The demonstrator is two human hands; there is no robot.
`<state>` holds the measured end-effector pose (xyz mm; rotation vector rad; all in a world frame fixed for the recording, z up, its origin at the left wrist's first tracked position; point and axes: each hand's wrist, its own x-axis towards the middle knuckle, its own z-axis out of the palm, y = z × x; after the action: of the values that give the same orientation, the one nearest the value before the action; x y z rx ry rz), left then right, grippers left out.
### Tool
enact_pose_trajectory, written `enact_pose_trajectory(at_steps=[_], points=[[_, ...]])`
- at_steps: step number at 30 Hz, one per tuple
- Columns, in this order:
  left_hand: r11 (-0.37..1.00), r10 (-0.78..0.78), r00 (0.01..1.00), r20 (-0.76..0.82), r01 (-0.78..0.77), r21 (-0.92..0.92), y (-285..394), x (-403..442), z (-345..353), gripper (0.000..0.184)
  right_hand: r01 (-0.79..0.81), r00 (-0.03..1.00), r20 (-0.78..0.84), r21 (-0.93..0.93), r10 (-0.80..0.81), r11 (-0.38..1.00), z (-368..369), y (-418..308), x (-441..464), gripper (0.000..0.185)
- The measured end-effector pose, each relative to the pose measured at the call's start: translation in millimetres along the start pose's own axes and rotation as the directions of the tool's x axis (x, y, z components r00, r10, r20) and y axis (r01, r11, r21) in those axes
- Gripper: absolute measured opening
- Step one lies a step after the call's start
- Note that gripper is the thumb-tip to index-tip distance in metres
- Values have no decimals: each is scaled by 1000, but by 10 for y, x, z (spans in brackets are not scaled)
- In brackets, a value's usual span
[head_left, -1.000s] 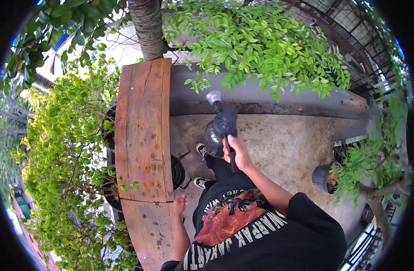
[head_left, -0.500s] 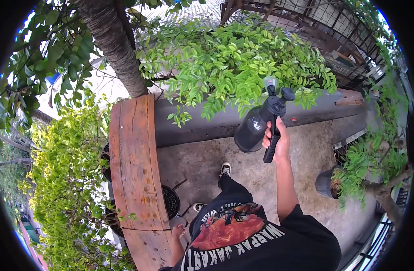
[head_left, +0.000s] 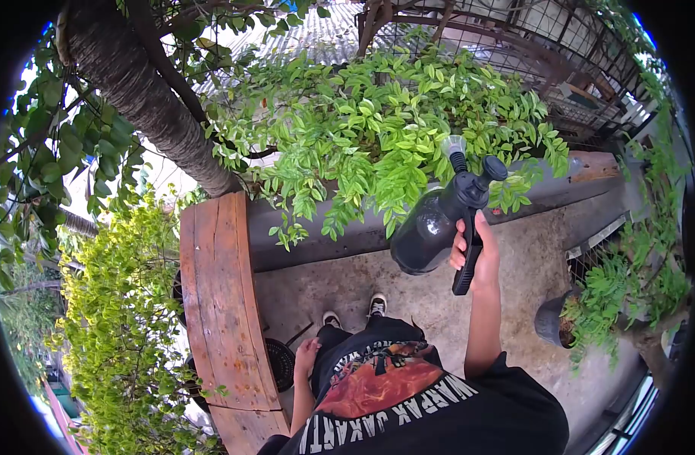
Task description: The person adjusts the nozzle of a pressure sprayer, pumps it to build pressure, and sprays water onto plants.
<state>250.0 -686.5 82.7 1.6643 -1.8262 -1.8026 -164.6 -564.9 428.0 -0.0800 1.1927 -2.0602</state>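
Note:
In my right hand (head_left: 485, 262) is a black pump spray bottle (head_left: 427, 233), gripped by its side handle with the fingers wrapped around it. The bottle tilts away from me, and its pale nozzle tip (head_left: 453, 144) points at the leafy green shrub (head_left: 393, 114). A round pump knob (head_left: 495, 167) sticks up at the bottle's top. My left hand (head_left: 307, 355) hangs low near my body, beside the wooden bench top (head_left: 224, 303); its fingers are curled in a loose fist, and nothing shows in them.
A low grey wall (head_left: 317, 246) runs beneath the shrub. To the left, a tree trunk (head_left: 135, 91) leans over the bench's far end. A round black stool (head_left: 279, 364) stands beside the bench. At right is a potted plant (head_left: 552, 322) on the concrete floor (head_left: 416, 303).
My view has shifted, and both my feet now stand near each other. The spray bottle sits slightly lower and further right. My left hand has come up and inward, away from the bench.

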Motion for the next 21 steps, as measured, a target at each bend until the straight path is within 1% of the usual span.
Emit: enact_pose_trajectory(at_steps=[1, 2, 4, 5, 7, 8, 10, 11, 12, 13, 14, 15, 16, 17, 18, 19, 20, 21], points=[[1000, 18, 1000, -1, -18, -14, -19, 9, -25, 30, -5, 1000, -14, -21, 5, 1000, -11, -42, -5, 39], [999, 38, 999, 1, -38, -26, -92, 20, -49, 30, 30, 997, -64, -14, -31, 999, -49, -70, 1, 40], [997, -67, 998, 9, 67, 33, -288, 58, -186, 29, 85, 985, -152, 24, -80, 996, -109, -157, 30, 40], [991, -118, 993, 12, 117, 61, -398, 80, -255, 28, 84, 983, -162, -9, -85, 996, -133, -200, 13, 40], [965, -144, 988, 50, 129, 228, -451, 30, -399, 24, 82, 980, -174, -73, -93, 994, -159, -279, -5, 40], [956, -215, 974, 69, 195, 218, -525, 37, -469, 24, 105, 970, -208, -112, -127, 988, -178, -314, -9, 40], [924, -353, 930, 105, 328, 197, -634, 64, -584, 23, 177, 943, -268, -102, -198, 979, -230, -383, 5, 41], [925, -353, 930, 97, 332, 184, -672, 99, -616, 23, 209, 931, -284, -103, -230, 972, -243, -415, 11, 41], [926, -355, 930, 89, 337, 172, -713, 131, -643, 24, 190, 924, -306, -148, -228, 971, -250, -439, -1, 42], [926, -357, 931, 81, 341, 160, -659, 148, -653, 24, 171, 930, -295, -172, -217, 970, -235, -478, -26, 42], [932, -332, 939, 92, 311, 186, -606, 165, -669, 24, 153, 936, -285, -197, -206, 968, -207, -529, -64, 43], [927, -340, 937, 82, 319, 199, -552, 185, -677, 24, 131, 942, -277, -221, -191, 966, -196, -564, -84, 43], [922, -345, 936, 70, 324, 211, -398, 193, -668, 24, 167, 933, -285, -191, -217, 967, -249, -571, -73, 44], [918, -349, 935, 58, 329, 221, -252, 201, -646, 25, 173, 930, -290, -197, -226, 965, -251, -578, -74, 44], [917, -353, 934, 61, 332, 219, -100, 206, -625, 25, 180, 926, -293, -204, -236, 962, -248, -587, -74, 44], [927, -332, 939, 86, 309, 210, -125, 243, -614, 25, 188, 923, -297, -210, -245, 960, -246, -595, -80, 44], [938, -310, 945, 110, 284, 200, -133, 318, -602, 25, 155, 940, -259, -256, -223, 954, -211, -613, -111, 43], [947, -285, 949, 131, 259, 188, -138, 405, -591, 25, 160, 938, -270, -222, -219, 962, -199, -636, -107, 44]])
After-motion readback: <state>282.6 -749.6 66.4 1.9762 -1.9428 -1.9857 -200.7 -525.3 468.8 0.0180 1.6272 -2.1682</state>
